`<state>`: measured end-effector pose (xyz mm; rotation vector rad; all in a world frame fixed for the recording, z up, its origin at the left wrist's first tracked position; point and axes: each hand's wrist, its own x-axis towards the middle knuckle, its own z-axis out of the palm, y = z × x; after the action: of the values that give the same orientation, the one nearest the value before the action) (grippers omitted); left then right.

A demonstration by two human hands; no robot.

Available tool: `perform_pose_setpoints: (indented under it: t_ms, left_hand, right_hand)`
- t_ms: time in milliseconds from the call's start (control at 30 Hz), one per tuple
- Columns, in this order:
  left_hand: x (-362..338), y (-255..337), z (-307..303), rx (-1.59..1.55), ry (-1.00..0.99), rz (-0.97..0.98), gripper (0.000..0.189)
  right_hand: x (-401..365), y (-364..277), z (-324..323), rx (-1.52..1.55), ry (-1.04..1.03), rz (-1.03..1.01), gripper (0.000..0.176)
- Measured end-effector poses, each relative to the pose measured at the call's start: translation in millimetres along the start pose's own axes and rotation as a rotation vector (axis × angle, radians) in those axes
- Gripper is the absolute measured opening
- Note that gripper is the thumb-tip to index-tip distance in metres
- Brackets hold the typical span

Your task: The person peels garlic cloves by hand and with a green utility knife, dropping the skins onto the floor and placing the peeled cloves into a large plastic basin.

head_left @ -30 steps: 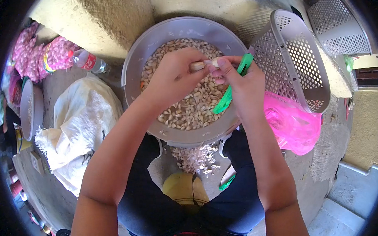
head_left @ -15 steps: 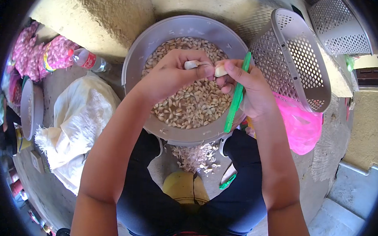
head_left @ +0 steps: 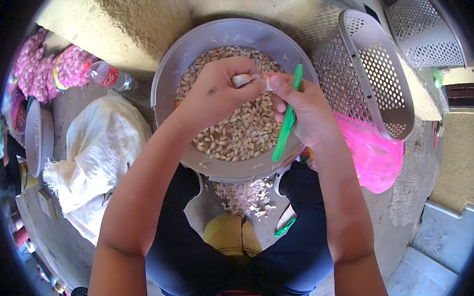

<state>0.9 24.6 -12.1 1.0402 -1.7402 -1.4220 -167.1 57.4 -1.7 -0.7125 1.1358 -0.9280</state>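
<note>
My left hand (head_left: 215, 92) is closed with a garlic clove (head_left: 241, 80) pinched between thumb and curled fingers. Against its fingertips, my right hand (head_left: 311, 111) pinches a second pale garlic piece (head_left: 269, 85). A slim green knife (head_left: 285, 129) is also tucked in my right hand, slanting across the palm; its blade cannot be made out. Both hands are above a wide grey tub (head_left: 169, 62) where many peeled garlic cloves (head_left: 243, 130) lie in water.
Garlic skins (head_left: 245, 198) lie on the floor near a yellow container (head_left: 229, 234) and another green-handled knife (head_left: 285, 227). To the right are a perforated grey basket (head_left: 349, 73) and pink plastic bag (head_left: 375, 158). At left are a white sack (head_left: 104, 138), cola bottle (head_left: 106, 74) and pink net bags (head_left: 73, 64).
Both hands have shifted slightly, the right one leftward with the green knife. My fingertips are closer together, and the right-hand garlic piece is more covered.
</note>
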Motion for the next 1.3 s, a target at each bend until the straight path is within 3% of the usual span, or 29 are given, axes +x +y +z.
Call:
perform_pose_setpoints:
  t_ms: [467,667,967,1167,1300]
  left_hand:
    - [2,-1,-11,-0.051,-0.018,-0.075,0.014]
    - [4,-2,-13,-0.094,0.067,-0.101,0.012]
    - [4,0,-12,-0.171,0.09,-0.115,0.017]
    - [4,2,-12,-0.161,0.119,-0.145,0.017]
    - [3,4,-6,-0.142,0.138,-0.115,0.017]
  right_hand:
    - [-7,-6,5,-0.223,-0.077,-0.096,0.036]
    - [-10,-8,3,-0.082,-0.157,-0.134,0.038]
    - [-9,-9,0,0.063,-0.101,-0.04,0.032]
    - [-4,-6,-6,0.225,-0.209,0.036,0.028]
    - [-4,-2,-4,0.06,-0.111,-0.013,0.03]
